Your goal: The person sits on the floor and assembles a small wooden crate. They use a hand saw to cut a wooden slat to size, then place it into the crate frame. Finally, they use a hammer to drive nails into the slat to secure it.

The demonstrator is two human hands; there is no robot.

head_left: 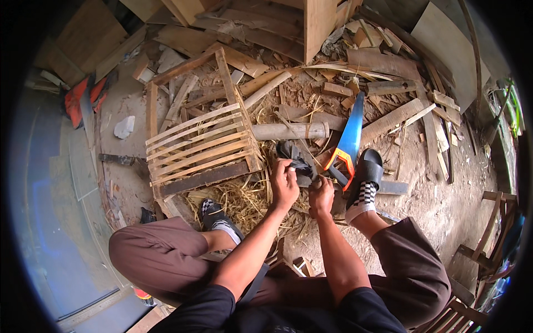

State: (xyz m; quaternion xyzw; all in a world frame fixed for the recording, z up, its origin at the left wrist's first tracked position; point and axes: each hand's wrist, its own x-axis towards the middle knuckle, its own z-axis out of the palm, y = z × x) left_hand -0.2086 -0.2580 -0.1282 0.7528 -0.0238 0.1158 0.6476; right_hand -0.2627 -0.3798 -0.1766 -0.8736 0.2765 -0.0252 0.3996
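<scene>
The place is a rough woodworking workshop: its floor [430, 208] carries a handsaw [351, 133], a slatted wooden frame [200, 150], many wood offcuts [391, 120] and shavings [244, 201], and boards [319, 30] stand along the far edge.

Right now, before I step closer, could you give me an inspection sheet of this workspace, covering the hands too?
Surface: brownish ground, partly covered by shavings.
Things at hand: dark crumpled material; blue saw with orange handle, nearby.
Clutter: loose boards, slatted wooden frame.
Grip: left hand pinches the dark crumpled material; right hand curled beside it, contents unclear.
Cables: nothing seen.
Surroundings: upright wooden panel beyond.
</scene>
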